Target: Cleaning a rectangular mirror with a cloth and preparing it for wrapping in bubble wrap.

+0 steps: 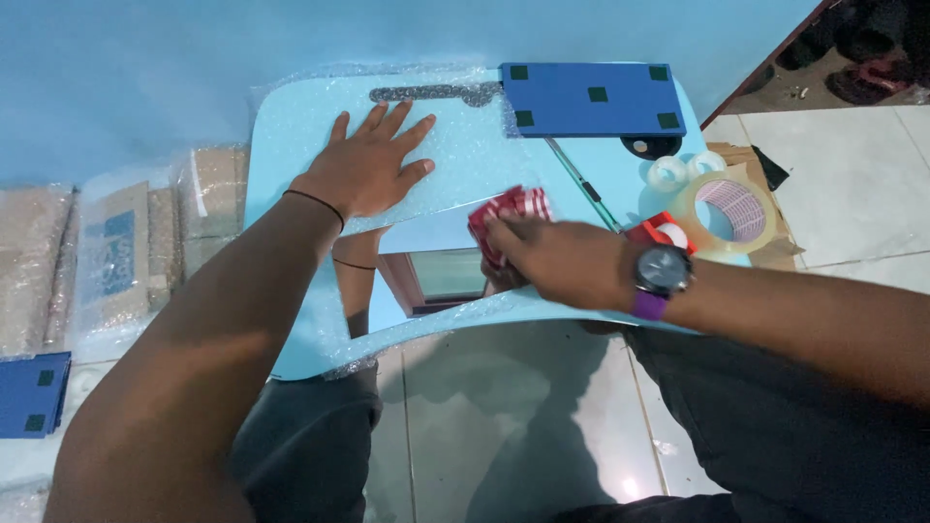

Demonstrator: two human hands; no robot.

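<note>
While the light-blue lap bench (291, 320) lies half under bubble wrap (465, 145), near end bare | blue panel (591, 97) at far edge | tape roll (731, 215) unused at right | left hand (373, 165) flat, fingers spread, pinning wrap | right hand (552, 257) closed on red-and-white cloth (509, 208) over the bare mirrored patch.

Surface (291, 126): light blue under clear bubble wrap (455, 145). Cloth (509, 208): red and white check. Board (591, 97): dark blue with black square pads. Tape roll (731, 213): translucent tan. Watch (662, 271): dark face, purple strap. Floor tiles (504, 426): pale grey.
</note>
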